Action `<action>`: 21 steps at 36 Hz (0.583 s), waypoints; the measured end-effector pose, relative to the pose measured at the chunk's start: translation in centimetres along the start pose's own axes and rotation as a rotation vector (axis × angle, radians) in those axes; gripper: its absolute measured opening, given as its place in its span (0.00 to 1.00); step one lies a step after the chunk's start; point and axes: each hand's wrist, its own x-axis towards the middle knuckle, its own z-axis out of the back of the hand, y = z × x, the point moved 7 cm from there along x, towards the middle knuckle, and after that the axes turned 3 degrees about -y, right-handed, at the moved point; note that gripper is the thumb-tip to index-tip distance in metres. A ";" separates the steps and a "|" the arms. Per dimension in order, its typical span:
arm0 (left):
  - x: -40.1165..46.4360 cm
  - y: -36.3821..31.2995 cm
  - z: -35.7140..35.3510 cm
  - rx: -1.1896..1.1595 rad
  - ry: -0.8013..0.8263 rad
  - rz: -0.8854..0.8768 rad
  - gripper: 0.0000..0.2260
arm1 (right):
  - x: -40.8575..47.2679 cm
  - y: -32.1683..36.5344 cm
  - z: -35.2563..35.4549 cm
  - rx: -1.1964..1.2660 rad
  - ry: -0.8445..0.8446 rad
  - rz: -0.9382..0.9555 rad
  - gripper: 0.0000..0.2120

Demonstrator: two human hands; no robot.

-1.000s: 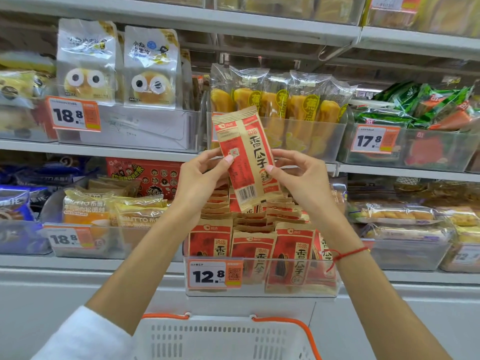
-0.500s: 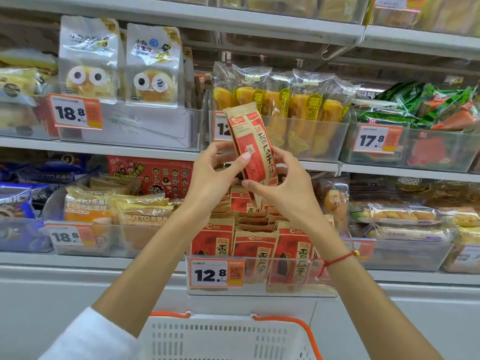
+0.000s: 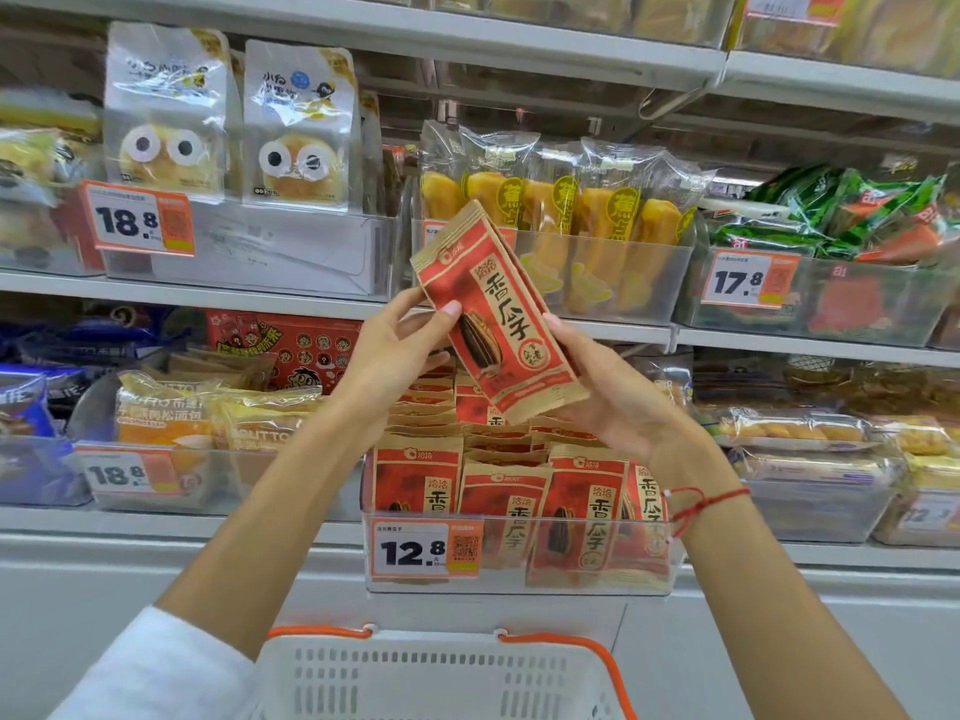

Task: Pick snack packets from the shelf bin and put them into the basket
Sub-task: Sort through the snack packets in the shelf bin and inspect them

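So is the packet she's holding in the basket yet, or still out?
Out. The red packet is tilted in the air in front of the shelves, in the grip of both hands, left hand and right hand, above the basket.

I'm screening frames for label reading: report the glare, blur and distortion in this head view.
Head view: even store light, no hard shadows. The held packet between left hand and right hand is sharp, its print readable. Glare streaks the clear owl-eyed bags; the frame's left and right edges go soft. Wide-angle bending slants the shelf edges. The basket is cropped at the bottom.
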 end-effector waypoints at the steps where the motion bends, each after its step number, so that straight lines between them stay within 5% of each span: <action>1: 0.0 0.1 0.2 -0.001 -0.025 -0.009 0.10 | 0.0 0.2 0.4 -0.103 -0.049 0.029 0.19; 4: -0.1 0.1 0.7 0.024 -0.098 -0.043 0.14 | -0.1 1.5 1.4 -0.306 -0.232 0.157 0.07; 10: -0.4 -0.4 0.5 0.074 -0.207 -0.138 0.14 | -0.2 3.0 2.0 -0.516 -0.526 0.450 0.10; 21: -0.1 1.5 0.8 0.167 -0.216 -0.157 0.12 | 1.0 1.0 1.7 -0.730 -0.537 0.429 0.14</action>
